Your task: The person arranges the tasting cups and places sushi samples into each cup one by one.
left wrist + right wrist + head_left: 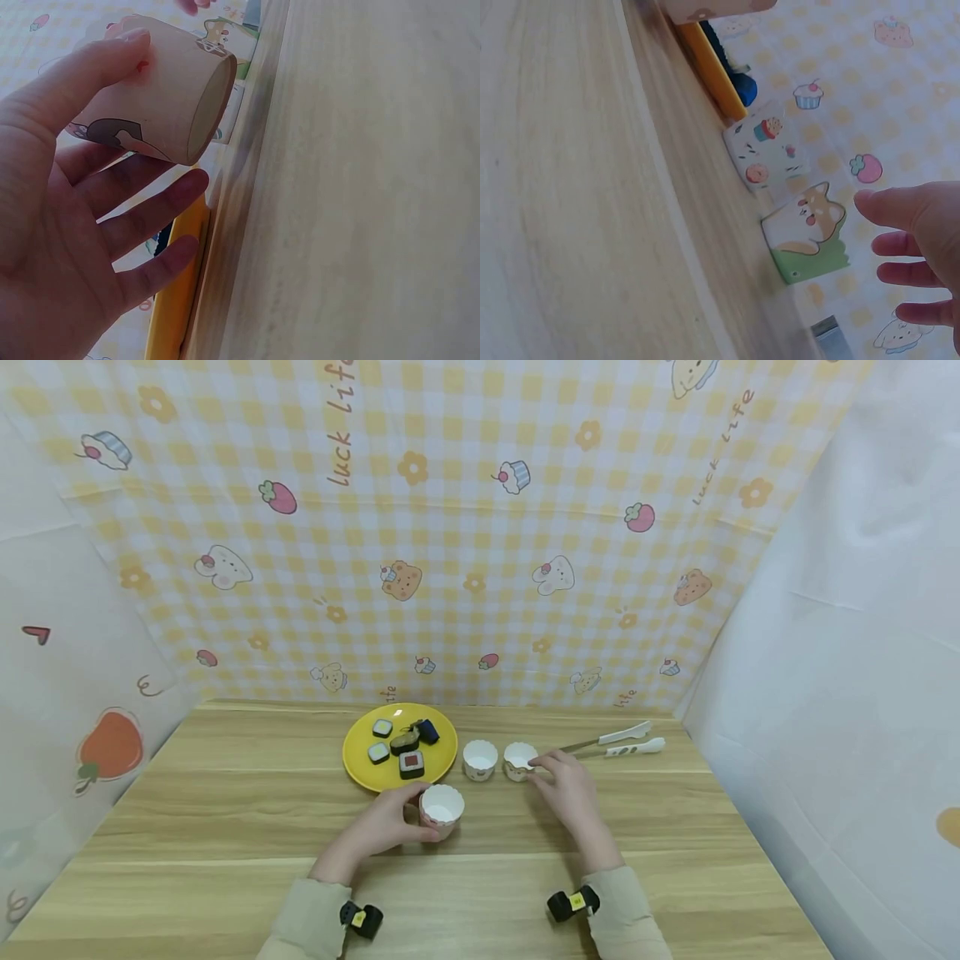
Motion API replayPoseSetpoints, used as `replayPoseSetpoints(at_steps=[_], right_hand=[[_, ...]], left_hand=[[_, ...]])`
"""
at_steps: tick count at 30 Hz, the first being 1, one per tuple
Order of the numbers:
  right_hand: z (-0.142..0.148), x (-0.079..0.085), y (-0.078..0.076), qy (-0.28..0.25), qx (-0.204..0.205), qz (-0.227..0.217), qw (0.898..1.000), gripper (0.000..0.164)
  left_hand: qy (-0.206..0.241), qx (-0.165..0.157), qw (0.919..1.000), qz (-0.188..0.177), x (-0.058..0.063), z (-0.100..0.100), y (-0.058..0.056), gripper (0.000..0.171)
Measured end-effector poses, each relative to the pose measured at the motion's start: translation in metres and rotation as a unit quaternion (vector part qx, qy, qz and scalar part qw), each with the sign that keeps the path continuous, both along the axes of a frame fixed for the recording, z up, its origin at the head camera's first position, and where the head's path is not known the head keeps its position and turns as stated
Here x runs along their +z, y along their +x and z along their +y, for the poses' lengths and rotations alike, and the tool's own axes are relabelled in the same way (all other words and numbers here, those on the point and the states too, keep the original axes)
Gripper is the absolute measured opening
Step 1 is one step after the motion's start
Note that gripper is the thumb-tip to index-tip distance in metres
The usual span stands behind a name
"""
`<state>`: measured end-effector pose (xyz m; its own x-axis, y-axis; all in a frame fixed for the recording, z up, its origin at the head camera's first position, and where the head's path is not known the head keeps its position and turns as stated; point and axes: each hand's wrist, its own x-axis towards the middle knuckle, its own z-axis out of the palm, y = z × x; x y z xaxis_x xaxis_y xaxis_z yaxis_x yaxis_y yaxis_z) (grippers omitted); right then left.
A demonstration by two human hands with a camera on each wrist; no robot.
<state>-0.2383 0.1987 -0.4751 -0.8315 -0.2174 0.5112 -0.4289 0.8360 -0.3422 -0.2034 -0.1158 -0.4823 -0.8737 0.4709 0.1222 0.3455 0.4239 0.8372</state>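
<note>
My left hand [382, 822] holds a pinkish paper baking cup [442, 810] between thumb and fingers, in front of the yellow plate. In the left wrist view this cup [169, 90] is tilted, its base edge showing, with the lower fingers spread below it. My right hand [567, 787] reaches to the rim of another paper cup [517, 764] on the table. The right wrist view shows that cup with a cartoon dog [806, 232] on it, the fingers apart and curled round nothing. A third cup [480, 762] with a cupcake print stands just left of it.
The yellow plate [360, 767] bears several sushi pieces, among them a square roll [411, 764], and a dark blue piece [427, 731]. At the right lie metal utensils with white handles [633, 746], partly behind my right hand. A patterned cloth [450, 535] hangs behind the table.
</note>
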Motion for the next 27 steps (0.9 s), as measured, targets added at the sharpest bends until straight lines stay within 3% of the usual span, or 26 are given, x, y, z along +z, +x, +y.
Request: replayPoseSetpoints(at_steps=[7,17,27], right_hand=[[-0.008,0.012,0.007,0.012,0.019,0.023,0.999,0.020],[-0.020,0.025,0.020,0.031,0.079,0.073,0.994,0.027],[-0.032,0.035,0.033,0.054,0.117,0.059,0.990,0.029]], left_hand=[[0.001,-0.003,1.0000,-0.001,0.000,0.000,0.000,0.063],[0.003,-0.004,1.0000,0.002,0.001,-0.001,0.000,0.061],[0.004,-0.008,1.0000,0.004,-0.001,0.000,0.000,0.059]])
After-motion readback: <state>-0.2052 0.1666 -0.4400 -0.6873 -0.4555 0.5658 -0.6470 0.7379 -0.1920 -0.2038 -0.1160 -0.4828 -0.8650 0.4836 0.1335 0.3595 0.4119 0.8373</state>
